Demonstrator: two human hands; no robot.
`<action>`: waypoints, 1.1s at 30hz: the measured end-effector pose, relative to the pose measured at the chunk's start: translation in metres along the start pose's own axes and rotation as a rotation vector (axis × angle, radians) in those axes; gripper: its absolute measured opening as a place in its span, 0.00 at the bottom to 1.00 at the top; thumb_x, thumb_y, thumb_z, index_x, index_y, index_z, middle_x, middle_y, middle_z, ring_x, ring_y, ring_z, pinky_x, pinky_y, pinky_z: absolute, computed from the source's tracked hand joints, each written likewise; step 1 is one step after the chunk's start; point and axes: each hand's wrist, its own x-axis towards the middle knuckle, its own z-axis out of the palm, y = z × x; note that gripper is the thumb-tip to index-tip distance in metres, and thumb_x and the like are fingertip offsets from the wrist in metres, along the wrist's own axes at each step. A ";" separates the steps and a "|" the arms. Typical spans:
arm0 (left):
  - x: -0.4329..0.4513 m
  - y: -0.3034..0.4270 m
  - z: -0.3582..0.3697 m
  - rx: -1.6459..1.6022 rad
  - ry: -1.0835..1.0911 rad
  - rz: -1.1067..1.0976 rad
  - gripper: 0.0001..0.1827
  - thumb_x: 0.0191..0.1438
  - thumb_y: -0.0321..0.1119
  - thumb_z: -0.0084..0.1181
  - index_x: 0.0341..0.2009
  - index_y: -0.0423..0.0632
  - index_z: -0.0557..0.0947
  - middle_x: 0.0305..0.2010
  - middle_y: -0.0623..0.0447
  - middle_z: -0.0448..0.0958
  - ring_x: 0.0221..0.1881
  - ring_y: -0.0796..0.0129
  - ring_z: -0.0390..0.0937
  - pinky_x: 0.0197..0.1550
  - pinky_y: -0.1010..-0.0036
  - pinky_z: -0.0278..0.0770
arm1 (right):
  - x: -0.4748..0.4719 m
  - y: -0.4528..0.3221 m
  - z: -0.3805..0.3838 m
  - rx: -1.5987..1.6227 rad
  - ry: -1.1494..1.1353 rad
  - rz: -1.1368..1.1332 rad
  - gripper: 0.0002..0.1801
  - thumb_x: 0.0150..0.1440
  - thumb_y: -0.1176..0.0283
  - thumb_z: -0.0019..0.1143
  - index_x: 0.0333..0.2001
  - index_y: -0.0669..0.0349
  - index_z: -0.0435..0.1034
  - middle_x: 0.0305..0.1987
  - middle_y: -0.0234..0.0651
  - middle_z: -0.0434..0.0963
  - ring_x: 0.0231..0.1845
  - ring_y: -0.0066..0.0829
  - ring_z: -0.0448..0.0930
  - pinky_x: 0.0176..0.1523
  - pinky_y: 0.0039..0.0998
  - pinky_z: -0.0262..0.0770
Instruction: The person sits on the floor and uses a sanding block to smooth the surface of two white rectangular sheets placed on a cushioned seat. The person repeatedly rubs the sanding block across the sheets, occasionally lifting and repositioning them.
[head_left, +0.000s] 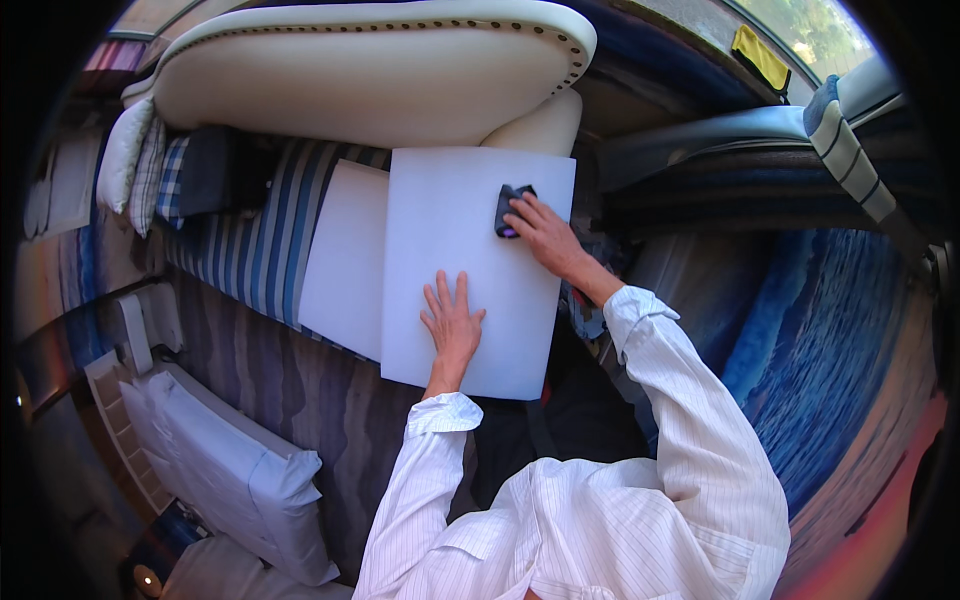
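Observation:
My left hand (454, 326) lies flat with spread fingers on a large white board (457, 217), near its front edge. Toward the board's far right part, my right hand (551, 238) presses a dark folded cloth (508, 211) against the white surface. A small purple patch shows at the cloth's lower edge. Under the left side of this board, a second white board (349, 255) sticks out over a striped seat cushion (255, 247).
Behind the boards rises a cream upholstered backrest (360, 75) with dark studs. Pillows (126, 157) and dark folded fabric (210, 169) sit at the left. A plastic-wrapped package (225, 457) is at lower left. A yellow cloth (761, 56) lies near the window.

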 end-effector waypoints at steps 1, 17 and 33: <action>0.002 0.000 -0.001 0.006 0.010 0.010 0.48 0.57 0.35 0.72 0.79 0.61 0.62 0.86 0.42 0.43 0.83 0.26 0.39 0.69 0.20 0.54 | 0.013 0.009 -0.004 -0.009 0.050 0.064 0.26 0.66 0.84 0.56 0.67 0.56 0.75 0.78 0.43 0.68 0.82 0.50 0.63 0.79 0.45 0.66; 0.024 0.017 -0.009 -0.112 -0.072 0.015 0.54 0.56 0.40 0.72 0.82 0.67 0.56 0.86 0.38 0.38 0.78 0.11 0.40 0.65 0.22 0.63 | -0.028 -0.017 0.008 0.104 0.002 -0.093 0.25 0.62 0.80 0.59 0.64 0.56 0.76 0.76 0.41 0.71 0.80 0.48 0.65 0.78 0.45 0.69; 0.031 0.014 -0.002 -0.070 -0.105 0.014 0.53 0.59 0.41 0.71 0.82 0.66 0.53 0.86 0.37 0.37 0.78 0.12 0.40 0.65 0.19 0.61 | -0.038 0.006 0.004 0.055 0.123 0.162 0.25 0.63 0.86 0.58 0.62 0.55 0.78 0.75 0.44 0.72 0.79 0.52 0.67 0.75 0.47 0.72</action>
